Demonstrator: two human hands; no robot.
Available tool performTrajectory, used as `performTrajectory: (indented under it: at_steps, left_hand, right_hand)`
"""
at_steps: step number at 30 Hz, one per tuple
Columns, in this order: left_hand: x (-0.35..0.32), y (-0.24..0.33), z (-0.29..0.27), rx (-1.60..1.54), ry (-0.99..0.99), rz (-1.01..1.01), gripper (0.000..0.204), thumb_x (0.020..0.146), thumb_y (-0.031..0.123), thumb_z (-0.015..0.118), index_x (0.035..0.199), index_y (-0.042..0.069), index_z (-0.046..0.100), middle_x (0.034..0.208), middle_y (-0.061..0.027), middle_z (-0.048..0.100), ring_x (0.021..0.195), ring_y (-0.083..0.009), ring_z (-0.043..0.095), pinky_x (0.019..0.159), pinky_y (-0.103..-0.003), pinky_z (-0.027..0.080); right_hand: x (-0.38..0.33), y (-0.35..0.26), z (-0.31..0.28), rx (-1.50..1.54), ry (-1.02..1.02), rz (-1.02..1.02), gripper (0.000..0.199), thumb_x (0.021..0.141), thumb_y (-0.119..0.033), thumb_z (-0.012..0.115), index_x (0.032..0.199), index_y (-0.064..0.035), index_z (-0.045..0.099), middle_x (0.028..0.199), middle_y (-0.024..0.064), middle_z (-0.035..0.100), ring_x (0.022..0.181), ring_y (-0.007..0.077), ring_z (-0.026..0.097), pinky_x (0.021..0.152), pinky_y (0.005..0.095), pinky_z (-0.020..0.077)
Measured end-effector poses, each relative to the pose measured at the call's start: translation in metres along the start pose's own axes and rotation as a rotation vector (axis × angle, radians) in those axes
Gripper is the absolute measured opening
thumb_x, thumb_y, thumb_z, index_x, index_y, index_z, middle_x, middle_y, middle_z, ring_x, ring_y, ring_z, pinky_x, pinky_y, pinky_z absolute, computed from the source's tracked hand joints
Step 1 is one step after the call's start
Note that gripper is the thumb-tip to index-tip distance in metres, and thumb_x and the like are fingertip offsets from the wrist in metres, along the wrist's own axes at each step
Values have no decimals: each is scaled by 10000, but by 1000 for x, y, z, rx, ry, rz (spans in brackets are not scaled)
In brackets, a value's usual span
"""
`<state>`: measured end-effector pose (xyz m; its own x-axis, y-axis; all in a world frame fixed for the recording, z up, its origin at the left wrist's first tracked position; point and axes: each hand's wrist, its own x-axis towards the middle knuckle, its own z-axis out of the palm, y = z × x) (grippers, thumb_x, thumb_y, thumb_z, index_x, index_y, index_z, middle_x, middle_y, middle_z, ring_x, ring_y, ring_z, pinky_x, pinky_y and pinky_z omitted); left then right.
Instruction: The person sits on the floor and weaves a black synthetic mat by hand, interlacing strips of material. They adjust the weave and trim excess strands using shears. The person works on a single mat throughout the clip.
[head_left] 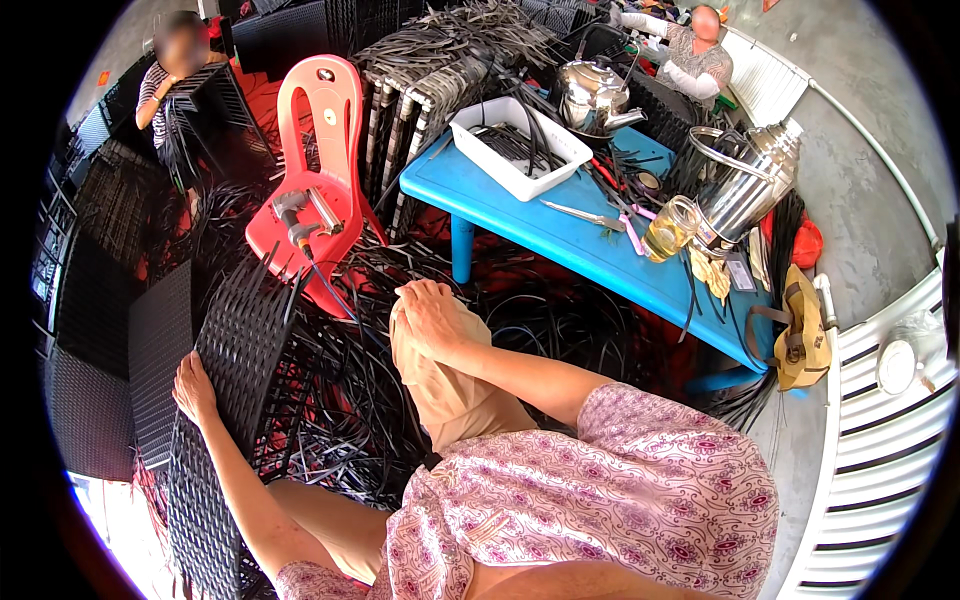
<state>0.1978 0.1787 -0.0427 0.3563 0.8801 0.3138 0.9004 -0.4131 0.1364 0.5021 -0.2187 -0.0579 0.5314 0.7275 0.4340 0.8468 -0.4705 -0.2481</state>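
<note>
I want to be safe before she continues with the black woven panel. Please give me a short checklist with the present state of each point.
1. Left hand rests on the black woven panel: ok.
2. Right hand is free, resting on the raised knee, holding nothing: ok.
3. Panel stands steady: cannot tell; it leans, tilted.
4. Floor near the feet is free of loose black strips: not ok, many lie tangled.
5. Scissors lie on the blue table, apart from both hands: ok.
</note>
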Motion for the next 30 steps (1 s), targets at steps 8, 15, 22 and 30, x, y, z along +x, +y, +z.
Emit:
performTrajectory:
  at_steps: [8,15,22,30]
  left_hand:
    - [-1,-1,1,10,12,1,569,1065,514,328,1312,113,648,1297,-120,672,1199,-339,606,1033,-514,416]
    - [-1,1,-1,3,-8,-9,578,1066,513,321,1327,110,641,1311,-114,667,1216,-330,596,1045,-504,408]
    - [-1,1,-1,3,-18,-14,588,1067,515,313,1340,105,635,1315,-116,664,1216,-330,596,1048,-501,408]
    - [-4,4,-5,16,-21,0,581,1070,506,312,1330,99,636,1309,-108,665,1228,-325,591,1044,-501,409]
  right_hand:
    - [-1,2,6,-23,68,-30,375,923,-306,619,1199,-52,600,1114,83,606,1089,249,540,888,429,408]
    - [-1,2,3,-6,84,-35,330,933,-299,614,1161,-60,599,1088,83,604,1073,251,542,881,432,409]
    - [1,0,-4,21,10,-6,362,938,-274,600,1209,-34,608,1157,99,613,1125,266,547,914,438,417]
    - [-3,0,-3,15,26,-11,372,920,-264,601,1205,-25,609,1167,106,621,1139,279,549,922,435,419]
